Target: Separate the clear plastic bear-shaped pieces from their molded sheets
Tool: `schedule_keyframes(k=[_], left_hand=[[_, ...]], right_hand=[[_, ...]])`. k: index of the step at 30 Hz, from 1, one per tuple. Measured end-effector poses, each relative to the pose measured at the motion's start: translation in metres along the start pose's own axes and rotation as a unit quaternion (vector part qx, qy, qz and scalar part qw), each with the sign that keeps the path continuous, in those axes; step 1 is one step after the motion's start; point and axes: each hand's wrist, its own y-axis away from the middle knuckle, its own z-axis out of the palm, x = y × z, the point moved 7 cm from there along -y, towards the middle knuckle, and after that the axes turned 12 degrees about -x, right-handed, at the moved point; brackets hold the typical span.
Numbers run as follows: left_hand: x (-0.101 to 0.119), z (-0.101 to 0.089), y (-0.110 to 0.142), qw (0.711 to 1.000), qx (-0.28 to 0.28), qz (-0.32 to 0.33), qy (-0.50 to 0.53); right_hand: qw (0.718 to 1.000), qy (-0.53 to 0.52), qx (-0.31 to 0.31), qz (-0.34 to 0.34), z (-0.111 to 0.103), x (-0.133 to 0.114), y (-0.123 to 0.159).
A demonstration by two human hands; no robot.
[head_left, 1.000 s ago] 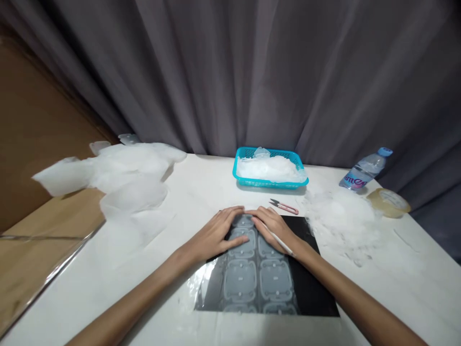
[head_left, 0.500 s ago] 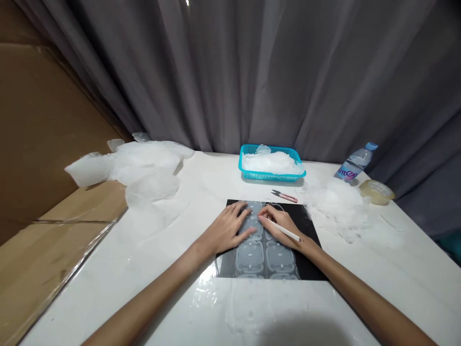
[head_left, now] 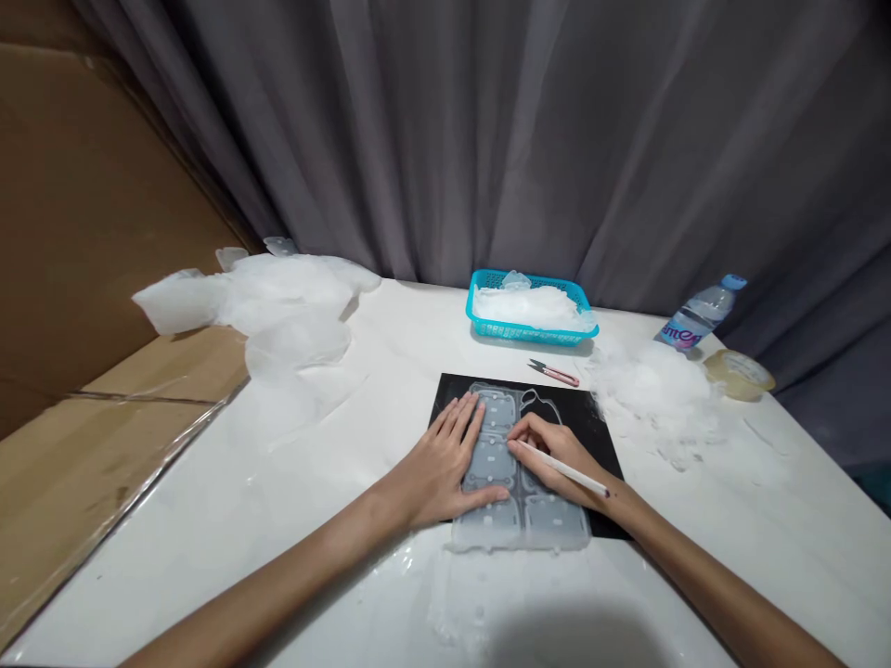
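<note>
A translucent sheet with rounded rectangular panels [head_left: 491, 531] lies on a black mat [head_left: 605, 455], its near end reaching past the mat's front edge. My left hand [head_left: 449, 468] rests flat on the sheet's left side, fingers stretched forward and thumb out to the right. In my right hand [head_left: 549, 450] is a slim white pen-shaped tool [head_left: 571, 475], pinched between thumb and fingers. Its tip meets the sheet around the seam between the panel columns, though the fingers hide the exact point. Beyond this hand, a thin curled clear strip [head_left: 533, 397] lies on the mat.
Pink-handled thread snips [head_left: 555, 373] lie behind the mat. A turquoise basket [head_left: 535, 332] holds white translucent pieces. To the right are a heap of clear scraps [head_left: 651, 385], a water bottle [head_left: 700, 315] and a tape roll [head_left: 739, 374]. White film [head_left: 292, 297] is piled at left, beside cardboard [head_left: 167, 371].
The sheet has slid toward me, now overhanging the mat's near edge. Both hands are slightly nearer, and my left thumb lies lower on the sheet. The camera view has shifted a little.
</note>
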Motion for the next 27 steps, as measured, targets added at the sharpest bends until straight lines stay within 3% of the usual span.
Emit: schedule_keyframes(k=[3,7,12,16,22,27], left_hand=[[-0.006,-0.004,-0.004,0.999,-0.015,-0.004,0.042],[-0.026,-0.021,-0.018,0.993,0.018,-0.017,0.113],[-0.035,-0.029,-0.035,0.982,-0.015,0.059,0.176],[-0.04,-0.027,-0.041,0.983,-0.035,0.065,0.168],[-0.044,-0.028,-0.048,0.985,-0.022,0.063,0.161],[-0.044,-0.026,-0.046,0.986,-0.017,0.059,0.154]], right_hand=[[0.998,-0.055,-0.018,0.01,-0.007,0.001,-0.005],[0.996,-0.069,-0.045,0.014,-0.016,0.005,-0.015],[0.997,-0.065,-0.037,-0.034,-0.025,0.007,-0.022],[0.993,-0.048,-0.055,-0.092,-0.025,-0.001,-0.024],[0.996,-0.065,-0.046,-0.031,-0.023,0.008,-0.028],[0.995,-0.026,-0.044,-0.08,-0.017,-0.001,-0.027]])
